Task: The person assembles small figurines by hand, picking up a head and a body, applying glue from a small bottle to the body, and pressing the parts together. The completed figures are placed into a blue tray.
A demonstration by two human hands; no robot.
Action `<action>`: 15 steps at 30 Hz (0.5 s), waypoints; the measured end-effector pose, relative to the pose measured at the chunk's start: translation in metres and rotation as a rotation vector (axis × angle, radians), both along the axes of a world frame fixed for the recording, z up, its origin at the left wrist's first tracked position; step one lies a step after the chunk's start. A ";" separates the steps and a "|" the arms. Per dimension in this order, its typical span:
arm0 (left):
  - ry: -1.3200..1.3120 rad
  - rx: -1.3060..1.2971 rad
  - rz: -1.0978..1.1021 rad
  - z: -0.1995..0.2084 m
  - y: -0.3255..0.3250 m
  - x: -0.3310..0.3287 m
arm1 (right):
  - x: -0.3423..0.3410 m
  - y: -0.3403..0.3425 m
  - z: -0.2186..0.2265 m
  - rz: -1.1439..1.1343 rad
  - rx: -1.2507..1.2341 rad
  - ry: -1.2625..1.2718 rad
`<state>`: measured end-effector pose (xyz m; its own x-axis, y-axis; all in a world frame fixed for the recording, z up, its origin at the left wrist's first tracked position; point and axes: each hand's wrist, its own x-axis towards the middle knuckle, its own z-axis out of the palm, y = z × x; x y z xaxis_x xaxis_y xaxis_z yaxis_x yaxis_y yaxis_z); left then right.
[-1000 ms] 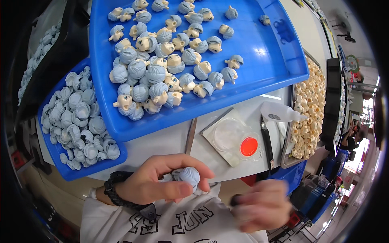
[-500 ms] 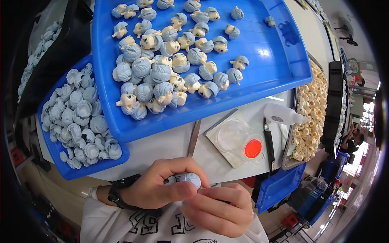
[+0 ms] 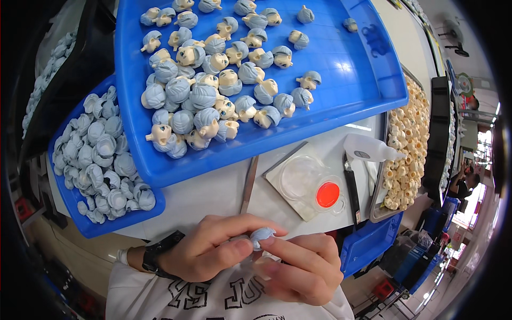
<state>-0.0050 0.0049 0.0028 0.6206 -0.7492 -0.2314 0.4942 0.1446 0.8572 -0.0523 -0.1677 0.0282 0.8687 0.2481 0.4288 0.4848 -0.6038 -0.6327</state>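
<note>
My left hand point(image 3: 213, 250) has its thumb and first finger pinching a little blue hair piece point(image 3: 261, 238). The fingers of my right hand point(image 3: 304, 266) touch its other side, but I can't tell how hard they press. The piece is up in front of my white shirt point(image 3: 138, 290), just off the near edge of the counter point(image 3: 213, 192). It looks small and round, so I think a hard squeeze on one side could pop it out and send it down to the floor point(image 3: 98, 252). The black knife point(image 3: 350, 184) lies by the white bottle point(image 3: 368, 148); a careless reach there might cut me.
</note>
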 end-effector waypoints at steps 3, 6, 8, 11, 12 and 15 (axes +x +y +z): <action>0.040 0.023 0.066 0.002 0.000 -0.003 | -0.001 -0.004 0.009 0.070 0.043 0.132; 0.029 -0.053 0.247 -0.002 0.000 -0.012 | 0.005 -0.010 0.011 0.237 0.121 0.225; -0.003 -0.105 0.306 -0.007 0.001 -0.014 | 0.002 -0.007 0.007 0.217 0.232 0.231; -0.018 -0.136 0.263 -0.011 0.003 -0.015 | -0.001 -0.011 -0.003 0.210 0.294 0.211; 0.005 -0.138 0.243 -0.009 0.004 -0.015 | -0.002 -0.012 -0.005 0.214 0.298 0.200; 0.067 -0.123 0.208 -0.004 0.003 -0.013 | 0.005 -0.013 -0.003 0.214 0.302 0.205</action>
